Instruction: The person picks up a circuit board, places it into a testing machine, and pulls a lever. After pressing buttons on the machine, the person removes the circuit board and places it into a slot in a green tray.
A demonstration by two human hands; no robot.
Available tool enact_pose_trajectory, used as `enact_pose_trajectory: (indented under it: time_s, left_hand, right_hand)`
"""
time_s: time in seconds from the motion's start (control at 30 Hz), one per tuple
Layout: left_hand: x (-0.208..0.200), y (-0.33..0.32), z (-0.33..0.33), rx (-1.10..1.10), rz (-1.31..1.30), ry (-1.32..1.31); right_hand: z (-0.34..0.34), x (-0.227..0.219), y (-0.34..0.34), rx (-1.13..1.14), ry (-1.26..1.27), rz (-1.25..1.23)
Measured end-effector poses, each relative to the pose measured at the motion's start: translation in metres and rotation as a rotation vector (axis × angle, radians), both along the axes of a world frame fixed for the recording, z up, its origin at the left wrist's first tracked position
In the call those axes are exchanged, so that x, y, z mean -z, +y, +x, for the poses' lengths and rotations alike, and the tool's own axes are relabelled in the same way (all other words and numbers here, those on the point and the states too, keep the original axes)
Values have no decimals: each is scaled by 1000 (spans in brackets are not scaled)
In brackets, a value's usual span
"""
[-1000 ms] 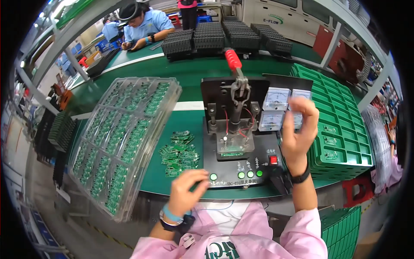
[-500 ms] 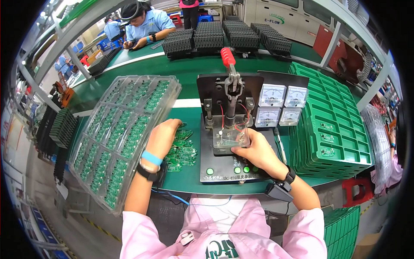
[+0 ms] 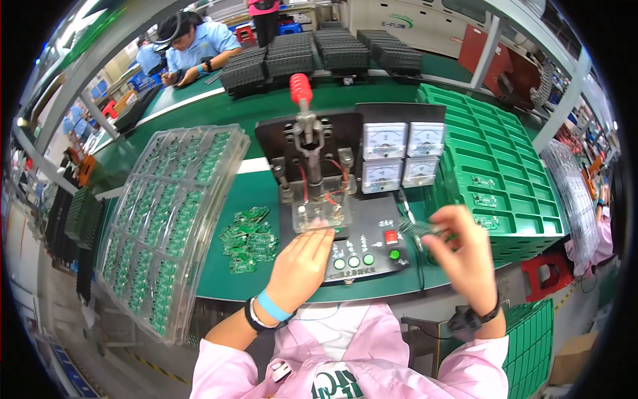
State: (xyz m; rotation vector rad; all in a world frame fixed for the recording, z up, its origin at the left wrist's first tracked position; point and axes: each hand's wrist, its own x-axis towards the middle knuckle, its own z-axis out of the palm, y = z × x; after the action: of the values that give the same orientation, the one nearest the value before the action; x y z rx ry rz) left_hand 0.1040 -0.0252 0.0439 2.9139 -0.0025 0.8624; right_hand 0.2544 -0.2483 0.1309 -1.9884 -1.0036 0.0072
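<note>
My left hand (image 3: pixel 302 269) reaches to the front of the test fixture (image 3: pixel 302 246), its fingers pressed together and pointing forward. Their tips go in at the clear plate (image 3: pixel 321 214) of the fixture, and what they hold, if anything, is hidden. A toggle clamp with a red handle (image 3: pixel 300 88) stands upright above that plate. To the right of the fixture, my right hand (image 3: pixel 465 249) pinches a small green circuit board (image 3: pixel 420 228), blurred by motion. Loose circuit boards (image 3: pixel 249 239) lie piled on the green bench left of the fixture.
At left a clear blister tray (image 3: pixel 166 213) carries rows of boards. Stacked green trays (image 3: pixel 495 166) stand at right, several boards in the top one. Panel meters (image 3: pixel 403 156) sit behind the fixture. Black racks (image 3: pixel 289 56) and a co-worker (image 3: pixel 199 50) are at the back.
My left hand has gone from the board pile to the fixture's front. The right hand has left the fixture and moved right with a circuit board. The whole view has shifted somewhat.
</note>
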Motion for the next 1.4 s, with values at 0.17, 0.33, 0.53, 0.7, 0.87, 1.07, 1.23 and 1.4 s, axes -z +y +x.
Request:
enact_pose_trajectory:
  time_s: [0.17,0.33,0.53,0.7,0.87,1.07,1.23,1.4]
  left_hand:
    - [-23,-18,-11,-26,-126,130]
    - [-93,4,4,54,7,-344]
    - [-121,49,56,160,-807,-427]
    - [-85,20,8,449,-136,-291]
    - [-16,34,-39,296,-422,-317]
    - [19,45,-69,0,-579,43]
    - [26,48,-68,-55,-414,29]
    - [15,54,-58,-95,-479,47]
  right_hand:
    - [109,-25,-37,115,28,102]
    - [201,-20,-46,197,-28,-199]
    - [167,-24,-37,269,-423,-210]
    - [75,-11,-10,18,-570,-141]
    - [-13,67,14,-386,-651,35]
    - [-47,113,33,-227,-603,36]
    - [-54,132,30,-180,-678,94]
    - [-57,139,33,-150,-645,16]
